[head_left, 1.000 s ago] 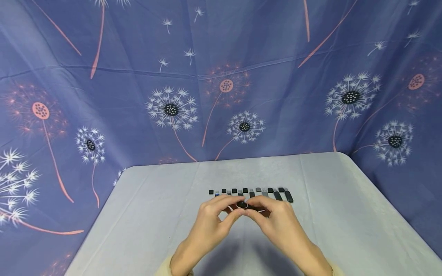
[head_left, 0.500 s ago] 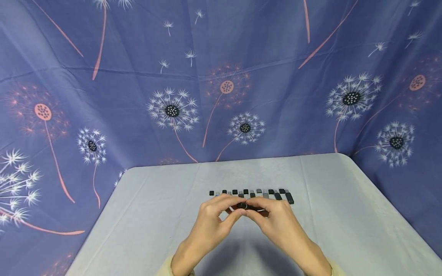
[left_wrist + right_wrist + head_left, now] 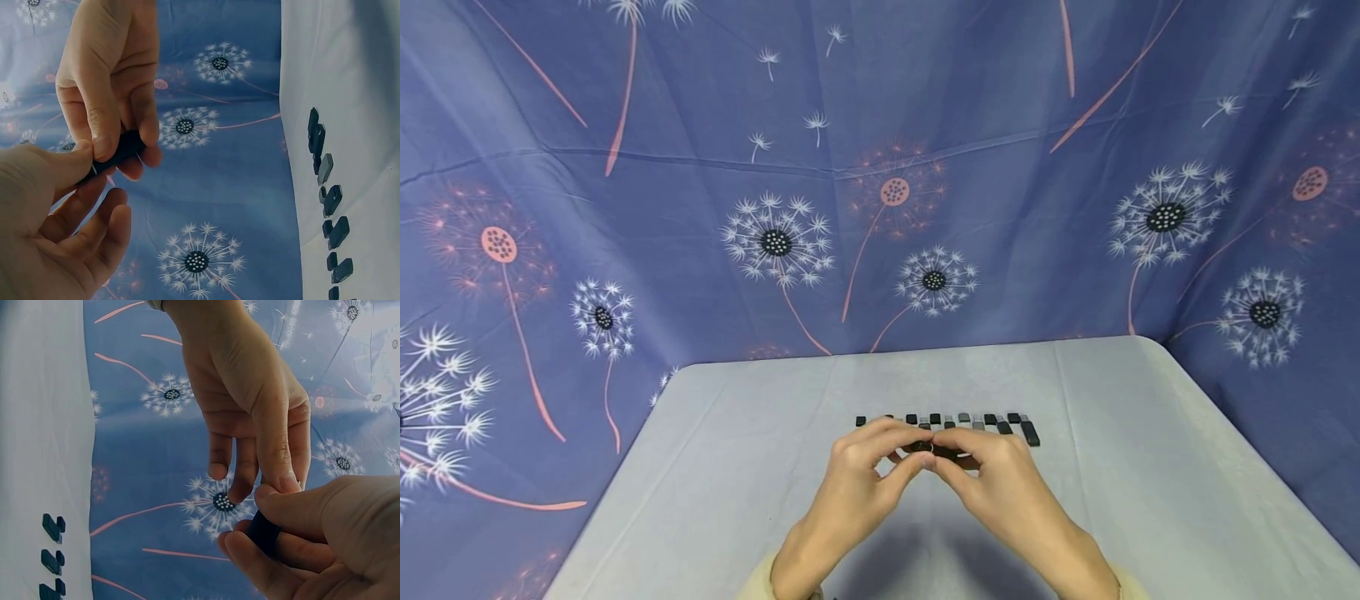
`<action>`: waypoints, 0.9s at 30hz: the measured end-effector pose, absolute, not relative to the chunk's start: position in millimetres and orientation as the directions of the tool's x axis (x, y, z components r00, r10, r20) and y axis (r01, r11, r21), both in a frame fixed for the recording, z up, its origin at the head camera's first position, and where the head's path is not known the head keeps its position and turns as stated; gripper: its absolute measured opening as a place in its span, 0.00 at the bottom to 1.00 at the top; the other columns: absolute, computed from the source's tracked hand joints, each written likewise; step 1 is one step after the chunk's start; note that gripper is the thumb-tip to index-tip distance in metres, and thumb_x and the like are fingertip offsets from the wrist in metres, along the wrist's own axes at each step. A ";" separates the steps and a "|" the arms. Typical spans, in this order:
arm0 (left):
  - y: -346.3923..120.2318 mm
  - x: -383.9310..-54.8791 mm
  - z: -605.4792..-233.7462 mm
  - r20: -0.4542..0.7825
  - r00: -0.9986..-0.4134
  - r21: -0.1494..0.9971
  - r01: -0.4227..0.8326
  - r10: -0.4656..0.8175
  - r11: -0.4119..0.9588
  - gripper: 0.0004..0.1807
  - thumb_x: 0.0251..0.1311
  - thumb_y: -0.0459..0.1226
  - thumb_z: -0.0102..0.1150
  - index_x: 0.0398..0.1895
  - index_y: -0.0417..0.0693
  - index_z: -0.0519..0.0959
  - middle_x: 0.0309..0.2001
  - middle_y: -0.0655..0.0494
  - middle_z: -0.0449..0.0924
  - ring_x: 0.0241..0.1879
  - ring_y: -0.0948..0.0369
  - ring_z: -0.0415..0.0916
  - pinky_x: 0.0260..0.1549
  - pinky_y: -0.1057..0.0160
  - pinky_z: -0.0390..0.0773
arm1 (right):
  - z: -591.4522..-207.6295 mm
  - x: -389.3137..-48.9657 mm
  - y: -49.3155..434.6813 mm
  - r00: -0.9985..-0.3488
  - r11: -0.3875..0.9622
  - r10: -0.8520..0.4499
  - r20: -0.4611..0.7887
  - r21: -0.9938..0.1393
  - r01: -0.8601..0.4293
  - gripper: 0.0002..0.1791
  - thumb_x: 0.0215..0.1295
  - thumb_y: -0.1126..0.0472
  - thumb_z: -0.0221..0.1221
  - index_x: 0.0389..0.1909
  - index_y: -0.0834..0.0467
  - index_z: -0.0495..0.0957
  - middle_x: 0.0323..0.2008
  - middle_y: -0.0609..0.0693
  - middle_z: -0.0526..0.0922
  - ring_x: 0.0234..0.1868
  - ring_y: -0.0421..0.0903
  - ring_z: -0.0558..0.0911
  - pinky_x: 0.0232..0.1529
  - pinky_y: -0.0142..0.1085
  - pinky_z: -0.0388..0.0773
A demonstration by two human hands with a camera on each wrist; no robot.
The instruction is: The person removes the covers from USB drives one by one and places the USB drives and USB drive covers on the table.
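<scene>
Above the table both hands meet on a small black USB stick [image 3: 127, 149], seen between their fingertips. My left hand [image 3: 859, 479] pinches its left end between thumb and fingers. My right hand [image 3: 1003, 475] grips the other end the same way. In the left wrist view a thin light line crosses the black body close to the left thumb, like a joint between cap and stick. From the right wrist the dark body [image 3: 264, 534] shows between the right thumb and fingers, and the left fingertips hide its far end.
Beyond the hands, a row of uncapped USB sticks [image 3: 1030, 432] lies on the pale table [image 3: 760, 450], with small caps [image 3: 935, 418] behind them. The hands cover part of the row. A blue dandelion-print cloth [image 3: 1030, 275] hangs behind the table and at its sides.
The left end of the USB stick has turned into line with the rest, and the pale ring at the joint looks narrower. The hands hardly move; the head view has shifted slightly.
</scene>
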State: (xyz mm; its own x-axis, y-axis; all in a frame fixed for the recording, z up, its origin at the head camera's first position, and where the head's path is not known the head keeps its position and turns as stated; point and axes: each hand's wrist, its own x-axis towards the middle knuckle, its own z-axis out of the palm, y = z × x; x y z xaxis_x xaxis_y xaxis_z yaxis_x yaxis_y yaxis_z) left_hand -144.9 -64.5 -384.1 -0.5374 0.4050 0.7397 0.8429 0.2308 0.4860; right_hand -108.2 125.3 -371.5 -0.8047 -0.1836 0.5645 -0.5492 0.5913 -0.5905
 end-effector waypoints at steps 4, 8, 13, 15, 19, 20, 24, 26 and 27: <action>-65.7 -145.7 -385.5 0.739 -0.546 0.506 0.836 0.395 0.211 0.12 0.61 0.34 0.70 0.48 0.42 0.89 0.42 0.54 0.89 0.35 0.66 0.83 0.34 0.75 0.81 | -372.6 -109.5 125.8 -0.792 0.590 -0.202 0.576 -0.574 -0.568 0.11 0.59 0.63 0.73 0.43 0.55 0.89 0.39 0.46 0.92 0.37 0.37 0.90 0.36 0.25 0.84; -66.9 -146.8 -386.8 0.742 -0.543 0.516 0.837 0.393 0.182 0.13 0.59 0.32 0.71 0.48 0.39 0.89 0.41 0.52 0.89 0.37 0.63 0.85 0.35 0.74 0.82 | -373.8 -111.5 126.4 -0.740 0.581 -0.242 0.627 -0.517 -0.629 0.10 0.60 0.64 0.73 0.43 0.55 0.90 0.39 0.46 0.92 0.37 0.37 0.90 0.38 0.22 0.82; -68.4 -146.7 -387.3 0.744 -0.543 0.513 0.838 0.390 0.189 0.13 0.59 0.32 0.71 0.48 0.39 0.89 0.42 0.51 0.89 0.38 0.63 0.86 0.35 0.74 0.83 | -373.2 -113.0 125.7 -0.695 0.562 -0.268 0.668 -0.477 -0.675 0.09 0.60 0.66 0.72 0.42 0.57 0.90 0.38 0.47 0.92 0.37 0.39 0.90 0.37 0.22 0.82; -68.9 -146.5 -387.5 0.740 -0.550 0.519 0.833 0.388 0.190 0.13 0.59 0.33 0.71 0.47 0.40 0.89 0.41 0.51 0.89 0.36 0.64 0.85 0.35 0.74 0.82 | -372.9 -113.0 125.3 -0.694 0.561 -0.268 0.668 -0.478 -0.676 0.09 0.60 0.66 0.72 0.42 0.58 0.90 0.38 0.48 0.92 0.37 0.40 0.90 0.37 0.22 0.82; -69.6 -146.4 -389.1 0.730 -0.565 0.541 0.822 0.385 0.181 0.12 0.58 0.33 0.72 0.46 0.42 0.89 0.40 0.53 0.89 0.34 0.66 0.83 0.34 0.73 0.82 | -373.0 -111.7 124.9 -0.725 0.562 -0.261 0.637 -0.511 -0.651 0.08 0.60 0.64 0.73 0.40 0.58 0.90 0.37 0.48 0.92 0.36 0.38 0.90 0.36 0.22 0.82; -69.8 -146.3 -389.5 0.728 -0.568 0.546 0.819 0.383 0.177 0.11 0.58 0.33 0.72 0.45 0.43 0.90 0.40 0.53 0.89 0.34 0.66 0.83 0.34 0.73 0.82 | -373.2 -111.3 124.8 -0.735 0.564 -0.261 0.626 -0.520 -0.642 0.08 0.61 0.63 0.73 0.40 0.58 0.90 0.37 0.47 0.92 0.36 0.37 0.89 0.36 0.22 0.82; -69.9 -146.2 -390.1 0.734 -0.570 0.547 0.818 0.370 0.176 0.11 0.57 0.33 0.72 0.43 0.42 0.90 0.38 0.53 0.90 0.34 0.66 0.84 0.34 0.72 0.83 | -373.8 -110.9 124.4 -0.762 0.561 -0.267 0.589 -0.548 -0.620 0.07 0.63 0.59 0.71 0.41 0.55 0.90 0.37 0.43 0.91 0.36 0.32 0.87 0.36 0.23 0.83; -70.1 -146.1 -389.8 0.738 -0.570 0.545 0.819 0.362 0.178 0.11 0.56 0.33 0.73 0.43 0.42 0.90 0.37 0.53 0.90 0.34 0.65 0.84 0.33 0.73 0.83 | -374.0 -111.2 124.6 -0.765 0.557 -0.274 0.583 -0.553 -0.620 0.06 0.64 0.59 0.71 0.41 0.54 0.90 0.37 0.43 0.91 0.36 0.32 0.87 0.36 0.24 0.83; -70.2 -146.0 -389.8 0.740 -0.568 0.543 0.820 0.359 0.179 0.11 0.56 0.33 0.73 0.42 0.41 0.90 0.37 0.53 0.90 0.34 0.65 0.84 0.33 0.73 0.83 | -374.0 -111.5 124.6 -0.764 0.555 -0.278 0.583 -0.551 -0.623 0.06 0.64 0.59 0.71 0.41 0.54 0.90 0.36 0.42 0.91 0.36 0.32 0.87 0.35 0.24 0.83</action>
